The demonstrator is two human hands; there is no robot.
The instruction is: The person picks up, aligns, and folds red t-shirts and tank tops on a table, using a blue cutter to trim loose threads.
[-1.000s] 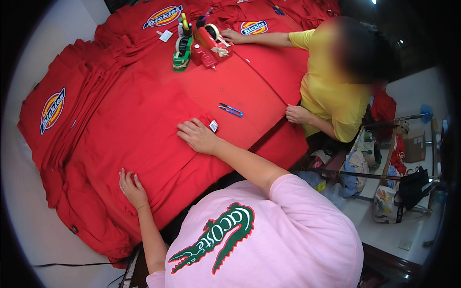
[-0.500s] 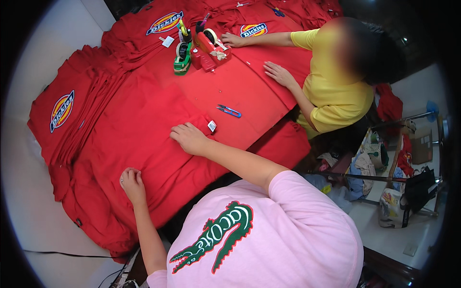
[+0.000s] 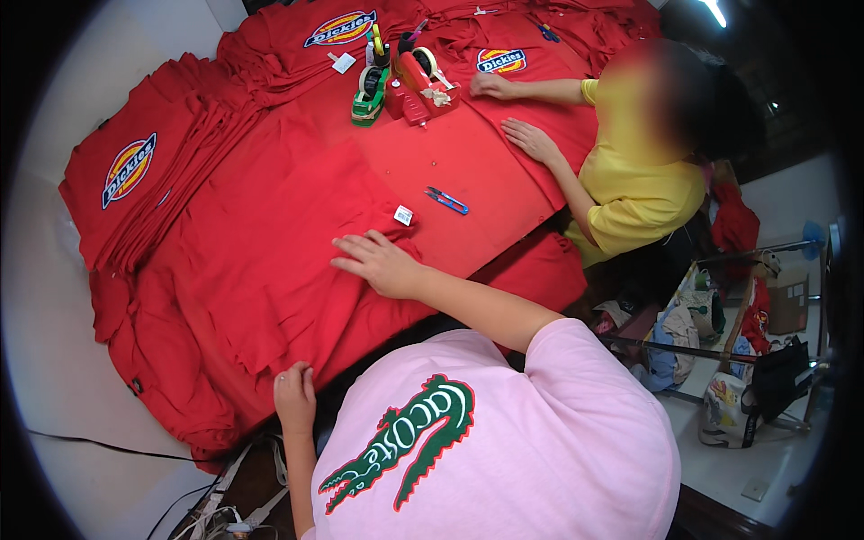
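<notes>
A red garment [image 3: 261,261] with soft folds lies spread in front of me on the red-topped table [image 3: 432,157]. My right hand [image 3: 382,263] rests flat on it, fingers spread, just below a small white tag [image 3: 402,215]. At the garment's near edge is my left hand [image 3: 295,398], its fingers bent together at the cloth; their tips are partly hidden. Blue thread snips [image 3: 447,201] lie beyond my right hand. Across on the right, a person in yellow has one hand [image 3: 529,139] flat on red cloth and the other hand [image 3: 493,86] farther back.
Green [image 3: 369,96] and red [image 3: 423,90] tape dispensers stand at the middle back. Piled red garments with a round patch [image 3: 130,171] line the left and far sides. Cables [image 3: 225,517] hang at lower left. A rack [image 3: 720,351] with cloth and bags stands at right.
My left hand has moved right and nearer to me, to the garment's near edge. My right hand's fingers have spread on the cloth. The whole view has shifted slightly.
</notes>
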